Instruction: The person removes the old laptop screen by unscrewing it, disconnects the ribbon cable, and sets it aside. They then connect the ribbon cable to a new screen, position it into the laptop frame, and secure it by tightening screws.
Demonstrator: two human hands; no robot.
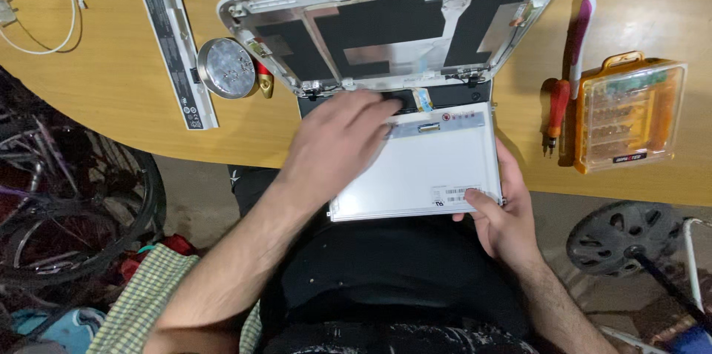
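Here, a laptop taken apart at the table's near edge [111, 113]: flat screen panel [423, 168] flipped face down, pale grey back up, lying partly over the dark laptop base [475, 94] and jutting out past the table's edge over the lap. Right hand [500, 213] pinching the panel's near right corner, thumb on top by a small barcode label, fingers underneath — grip closed on the panel, apparently to keep it level while unsupported. Left hand [341, 139] spread flat across the panel's far left part, fingertips reaching the dark strip at the hinge line beside a thin ribbon cable [423, 99]; grip loose, pressing rather than clasping anything. White lid shell [400, 20] tilted back toward the table's far edge, bare inside with black patches and silver foil. Parked toward the left edge, out of the way: a long white battery pack [180, 57] and a round metal tin [226, 68]. Toward the right edge, within reach: an orange bit case [627, 113], a small red screwdriver [555, 113] and a toothbrush [582, 27].
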